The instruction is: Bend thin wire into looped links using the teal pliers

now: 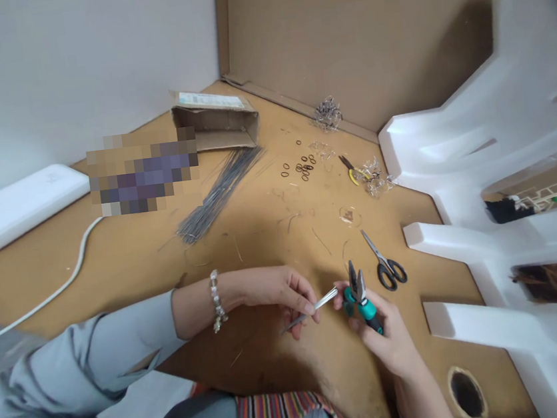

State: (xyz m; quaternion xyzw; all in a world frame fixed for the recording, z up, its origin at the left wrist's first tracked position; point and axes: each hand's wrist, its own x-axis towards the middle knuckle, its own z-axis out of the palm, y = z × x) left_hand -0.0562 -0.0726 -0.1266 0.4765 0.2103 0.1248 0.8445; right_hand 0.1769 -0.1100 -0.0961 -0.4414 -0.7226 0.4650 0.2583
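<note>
My left hand [291,295] is closed, thumb against fingers, on a thin bundle of short metal wires [325,297] that slants up to the right. In my right hand [380,331] are pliers [362,300] with green and black handles, their jaws pointing up and slightly apart. The right fingertips come close to the wires' upper end; whether they touch it I cannot tell. Black-handled scissors [385,264] lie just beyond the right hand. Past the left hand, a large bundle of long grey wires [220,199] rests on the table.
An open cardboard box [219,125] stands at the back. Several dark rings [305,167], yellow-handled pliers [354,170] and tangled wire piles [328,115] lie on the table [263,251]. A white power strip [21,205] is at left, white moulded panels [467,234] at right, a round hole [466,394] in front.
</note>
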